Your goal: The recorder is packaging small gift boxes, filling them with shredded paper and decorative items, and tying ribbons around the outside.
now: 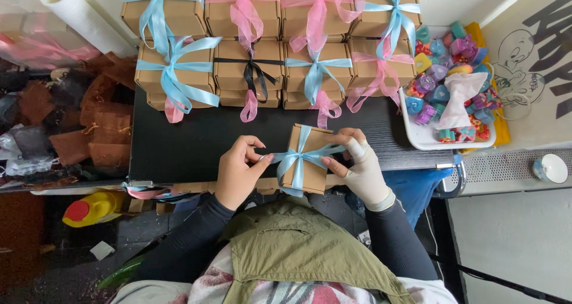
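Observation:
A small brown cardboard box [311,168] sits at the near edge of the black table [196,140], wrapped crosswise in a light blue ribbon [296,158]. My left hand [239,170] pinches the ribbon's left end beside the box. On the box's right side, my right hand [359,164], wearing a pale wrap with a bandaged finger, holds the other ribbon end. The ribbon is pulled taut across the knot.
Rows of brown boxes [250,68] tied with blue, pink and black ribbons fill the far side of the table. A white tray [426,138] of colourful small items stands at the right. Brown paper bags [107,131] lie left; a yellow bottle [95,208] is below.

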